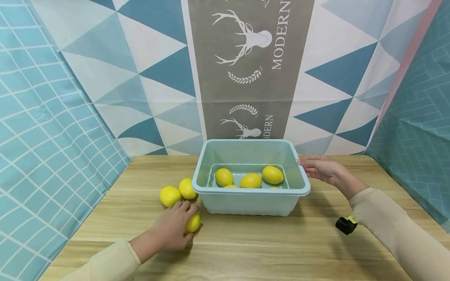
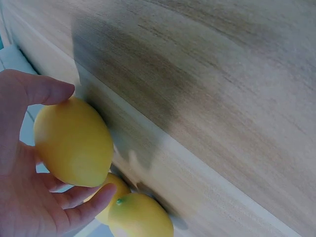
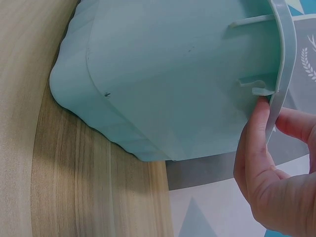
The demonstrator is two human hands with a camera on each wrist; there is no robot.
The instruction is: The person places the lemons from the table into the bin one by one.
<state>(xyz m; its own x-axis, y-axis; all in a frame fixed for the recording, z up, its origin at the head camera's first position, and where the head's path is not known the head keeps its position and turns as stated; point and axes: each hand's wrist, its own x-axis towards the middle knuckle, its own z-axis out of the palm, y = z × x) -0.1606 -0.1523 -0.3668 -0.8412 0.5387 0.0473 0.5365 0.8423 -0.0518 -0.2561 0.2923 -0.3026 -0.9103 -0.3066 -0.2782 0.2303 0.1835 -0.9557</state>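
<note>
My left hand grips a yellow lemon between thumb and fingers, low over the table at the left of the basin. Just beyond that hand, two more lemons lie side by side, one nearer the left and one close to the basin wall. With thumb and fingers my right hand pinches the right rim of the light blue plastic basin. Inside the basin several lemons rest on the bottom, among them one at the right; the front wall partly hides others.
The wooden table runs back to a patterned cloth wall. Tiled-pattern cloths close off the left and right sides. A small black device hangs at the right sleeve.
</note>
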